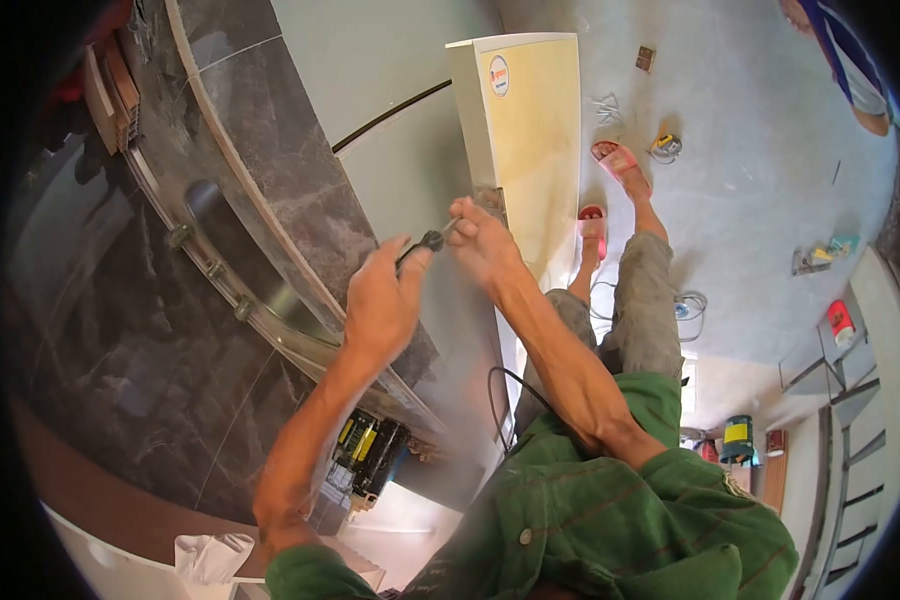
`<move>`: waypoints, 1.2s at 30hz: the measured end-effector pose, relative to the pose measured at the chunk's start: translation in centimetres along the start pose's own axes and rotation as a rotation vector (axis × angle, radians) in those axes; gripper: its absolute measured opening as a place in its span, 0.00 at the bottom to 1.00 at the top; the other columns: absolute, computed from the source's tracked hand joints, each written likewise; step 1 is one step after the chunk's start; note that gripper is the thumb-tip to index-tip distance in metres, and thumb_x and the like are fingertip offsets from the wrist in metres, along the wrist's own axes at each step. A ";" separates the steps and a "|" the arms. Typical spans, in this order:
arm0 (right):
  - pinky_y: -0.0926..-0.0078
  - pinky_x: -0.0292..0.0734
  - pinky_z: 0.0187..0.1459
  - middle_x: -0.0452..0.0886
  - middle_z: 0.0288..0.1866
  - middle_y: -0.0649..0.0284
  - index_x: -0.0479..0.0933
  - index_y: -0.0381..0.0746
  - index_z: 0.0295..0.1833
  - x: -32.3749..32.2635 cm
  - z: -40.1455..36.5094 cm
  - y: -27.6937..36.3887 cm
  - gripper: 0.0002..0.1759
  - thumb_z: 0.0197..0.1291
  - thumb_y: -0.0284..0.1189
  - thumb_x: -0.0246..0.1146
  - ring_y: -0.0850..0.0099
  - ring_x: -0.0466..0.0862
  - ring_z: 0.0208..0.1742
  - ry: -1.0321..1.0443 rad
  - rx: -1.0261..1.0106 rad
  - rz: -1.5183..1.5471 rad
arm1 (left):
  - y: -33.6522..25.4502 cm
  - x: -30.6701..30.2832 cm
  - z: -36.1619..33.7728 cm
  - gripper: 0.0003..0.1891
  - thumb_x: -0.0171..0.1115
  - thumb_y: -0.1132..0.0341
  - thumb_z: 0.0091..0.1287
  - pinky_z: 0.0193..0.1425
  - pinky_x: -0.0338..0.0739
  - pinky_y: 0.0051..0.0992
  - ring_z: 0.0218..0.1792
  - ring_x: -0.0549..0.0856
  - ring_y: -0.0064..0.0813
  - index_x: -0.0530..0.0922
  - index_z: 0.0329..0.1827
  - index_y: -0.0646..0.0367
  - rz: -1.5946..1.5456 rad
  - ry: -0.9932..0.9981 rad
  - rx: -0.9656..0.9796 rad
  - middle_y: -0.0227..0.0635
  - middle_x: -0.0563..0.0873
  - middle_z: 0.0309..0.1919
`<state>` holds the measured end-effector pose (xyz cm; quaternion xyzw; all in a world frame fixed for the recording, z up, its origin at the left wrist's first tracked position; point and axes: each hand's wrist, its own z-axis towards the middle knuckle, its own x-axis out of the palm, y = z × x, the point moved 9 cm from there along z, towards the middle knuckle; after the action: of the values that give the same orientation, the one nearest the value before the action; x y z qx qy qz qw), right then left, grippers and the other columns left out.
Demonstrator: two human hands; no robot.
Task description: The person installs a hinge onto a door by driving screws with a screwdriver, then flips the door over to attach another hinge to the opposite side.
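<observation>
My left hand [385, 300] is closed around the dark handle of a screwdriver-like tool [432, 240], its thin metal shaft pointing toward my other hand. With fingers pinched together at the shaft's far end, my right hand [480, 240] grips that shaft; whether a small screw is there too is hidden. Right behind these fingers stands the edge of an upright pale-yellow door panel [535, 130] with a round sticker. A small metal fitting [495, 203] shows on the panel beside my right hand.
A dark marble-patterned counter [140, 400] with a cut-out runs along the left. On the floor are a tape measure [666, 147], a coiled cable [690, 303] and a red bottle [840, 322]. A yellow-and-black machine [370, 450] sits below the counter. Another person's leg [860, 90] appears at upper right.
</observation>
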<state>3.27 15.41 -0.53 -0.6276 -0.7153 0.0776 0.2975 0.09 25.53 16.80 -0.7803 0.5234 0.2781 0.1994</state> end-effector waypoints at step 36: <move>0.88 0.63 0.24 0.80 0.38 0.65 0.72 0.39 0.41 0.7 -2.4 -2.5 0.10 0.68 0.34 0.64 0.86 0.71 0.23 0.049 0.088 -0.083 | 2.2 -0.9 -4.6 0.16 0.57 0.60 0.74 0.38 0.76 0.41 0.35 0.83 0.55 0.74 0.51 0.67 0.120 -0.212 0.074 0.52 0.83 0.31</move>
<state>2.35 14.93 2.90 -0.5854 -0.7291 0.0813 0.3451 -1.17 22.54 20.84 -0.7059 0.5551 0.3510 0.2654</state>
